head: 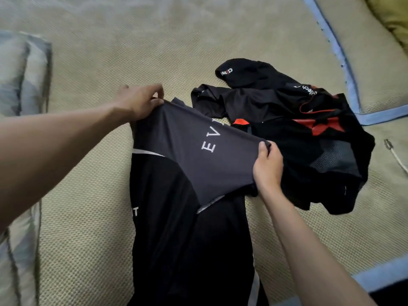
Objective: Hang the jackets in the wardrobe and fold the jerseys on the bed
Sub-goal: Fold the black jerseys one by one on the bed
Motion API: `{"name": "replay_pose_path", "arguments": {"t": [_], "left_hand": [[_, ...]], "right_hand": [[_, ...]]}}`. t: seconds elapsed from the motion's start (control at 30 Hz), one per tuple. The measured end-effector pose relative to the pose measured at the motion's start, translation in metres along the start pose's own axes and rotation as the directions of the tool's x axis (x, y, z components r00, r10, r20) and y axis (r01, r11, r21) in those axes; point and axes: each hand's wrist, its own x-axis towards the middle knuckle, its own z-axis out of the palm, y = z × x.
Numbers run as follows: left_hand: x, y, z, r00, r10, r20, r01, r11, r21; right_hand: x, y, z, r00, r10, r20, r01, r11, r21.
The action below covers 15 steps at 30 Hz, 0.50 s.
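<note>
A black and dark grey jersey (185,195) with white letters lies lengthwise on the bed mat (88,195). Its grey upper part is lifted off the mat. My left hand (141,102) pinches the far left corner of that grey part. My right hand (268,166) grips its right edge, thumb on top. To the right lies a crumpled heap of black garments with red markings (309,138), touching the jersey's right side. How many garments make up the heap cannot be told.
The woven beige mat has a blue border (340,54) at the right, with a beige pillow (375,51) beyond it. A grey-blue folded blanket or pillow (19,85) lies along the left edge. A white cord (397,160) rests at the far right.
</note>
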Motion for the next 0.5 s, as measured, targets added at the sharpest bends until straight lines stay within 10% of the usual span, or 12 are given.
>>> {"name": "replay_pose_path", "arguments": {"t": [0.33,0.5], "left_hand": [[0.008,0.024,0.050,0.957,-0.265,-0.115,0.267,0.964,0.000],[-0.001,-0.025,0.048,0.769,-0.629,0.110,0.596,0.646,-0.476]], "right_hand": [[0.039,0.033,-0.020,0.978,0.182,0.099,-0.150,0.952,-0.267],[0.025,0.053,-0.023,0.988,0.039,0.149,0.029,0.904,-0.426]]}}
